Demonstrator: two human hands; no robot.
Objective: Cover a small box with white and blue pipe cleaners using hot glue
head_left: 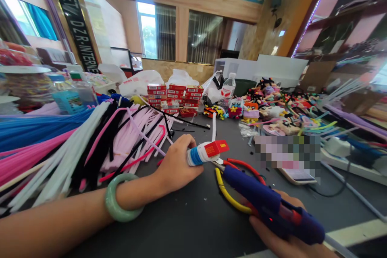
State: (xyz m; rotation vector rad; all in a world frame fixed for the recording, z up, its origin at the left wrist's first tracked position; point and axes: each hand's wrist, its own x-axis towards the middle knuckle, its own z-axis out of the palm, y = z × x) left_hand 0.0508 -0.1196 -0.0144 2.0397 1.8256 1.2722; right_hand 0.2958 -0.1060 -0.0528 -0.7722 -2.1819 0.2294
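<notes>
Clearly, the lettering begins with the red card [216,148] on the blue-and-white roll [196,155], which bears small gold print and a bolder gold word at its outer end, both too blurred to read. The roll is held just above the table [193,221], roughly mid-view, with a white stem [214,127] rising behind the card. The left hand [178,163] has its fingers closed round the roll's blue end; a green bangle [111,199] circles that wrist. The right hand [281,248] is wrapped round a dark blue glue gun [254,185], a small red light glowing on its side. Its nozzle points at the roll's card end; whether they touch I cannot tell. Pliers [231,198] with red and yellow handles lie beneath the gun. Stacked red boxes [175,98] show pale label panels with dark, barcode-like marks, and the clear bottle [228,86] beside them wears a red-marked label, illegible. On the black strip [75,20] at upper left, white capitals read "TERNE", then something unclear, then "D.Z.R-INTERNE", cut off. The phone [298,174] at right is mostly pixelated.
</notes>
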